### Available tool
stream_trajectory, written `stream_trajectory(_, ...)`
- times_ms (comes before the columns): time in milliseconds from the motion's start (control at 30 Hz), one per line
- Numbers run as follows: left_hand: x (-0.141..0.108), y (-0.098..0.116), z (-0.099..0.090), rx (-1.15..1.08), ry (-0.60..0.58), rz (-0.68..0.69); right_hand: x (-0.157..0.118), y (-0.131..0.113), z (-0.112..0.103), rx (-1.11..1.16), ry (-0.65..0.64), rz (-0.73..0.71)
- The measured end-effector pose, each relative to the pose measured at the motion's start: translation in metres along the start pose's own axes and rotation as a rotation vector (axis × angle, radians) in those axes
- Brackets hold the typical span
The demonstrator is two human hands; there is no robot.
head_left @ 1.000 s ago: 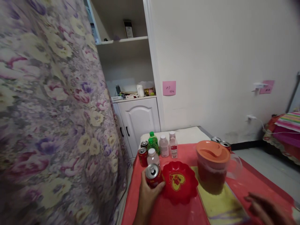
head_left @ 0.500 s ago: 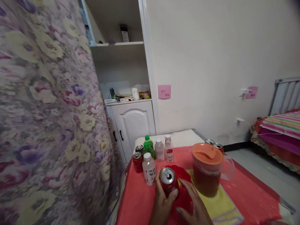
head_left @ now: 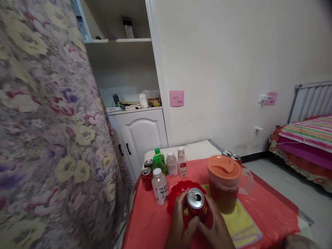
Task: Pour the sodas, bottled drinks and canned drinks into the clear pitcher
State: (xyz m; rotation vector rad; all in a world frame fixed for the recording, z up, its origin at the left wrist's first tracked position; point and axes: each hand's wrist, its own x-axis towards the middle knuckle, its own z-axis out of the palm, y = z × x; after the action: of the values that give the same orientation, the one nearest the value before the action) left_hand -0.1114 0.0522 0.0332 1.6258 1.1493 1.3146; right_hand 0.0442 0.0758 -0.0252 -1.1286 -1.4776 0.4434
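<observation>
A red drink can (head_left: 196, 204) with its top opened stands upright between my two hands. On its left side my left hand (head_left: 181, 221) is wrapped round it, thumb across the front. My right hand (head_left: 214, 221) grips the can's right side, and the two thumbs nearly meet. Behind and beneath the can lies a red plate with a scalloped rim (head_left: 176, 192). To the right stands a clear pitcher (head_left: 224, 193) with an orange lid (head_left: 224, 167), filled with brownish-red liquid, on a yellow cloth (head_left: 242, 224).
Left of the plate stand a white-capped bottle (head_left: 160, 188), a red can (head_left: 147, 180), green bottles (head_left: 158, 164) and two more white-capped bottles, one a clear bottle (head_left: 172, 165). Opened cans (head_left: 236, 159) sit behind the pitcher. A red cloth (head_left: 145, 221) covers the table. A floral curtain (head_left: 52, 121) hangs at left.
My right hand has closed onto the can, which was held by my left hand alone. The can has shifted slightly right. The whole view has turned a little right.
</observation>
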Motion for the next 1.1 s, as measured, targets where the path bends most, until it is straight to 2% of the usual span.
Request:
stream_trajectory(233,0.002,0.021,-0.008,0.03,0.083,-0.02,-0.004,-0.004,0.001,-0.032,-0.022,-0.029)
stream_trajectory(367,0.004,0.034,-0.008,0.014,0.138,-0.048,-0.004,-0.001,0.001,-0.093,-0.05,-0.092)
stream_trajectory(533,0.007,0.036,-0.008,0.132,0.193,-0.058,-0.007,0.004,0.0,-0.141,-0.11,-0.183)
stream_trajectory(700,0.009,0.041,-0.009,0.267,0.183,-0.035,-0.008,-0.001,0.0,-0.164,-0.087,-0.259)
stream_trajectory(867,0.01,0.049,-0.009,0.24,0.191,-0.063,-0.006,-0.007,0.001,-0.234,-0.028,-0.325)
stream_trajectory(1100,0.012,0.057,-0.007,0.229,0.214,-0.135,-0.007,-0.008,0.001,-0.281,-0.055,-0.354)
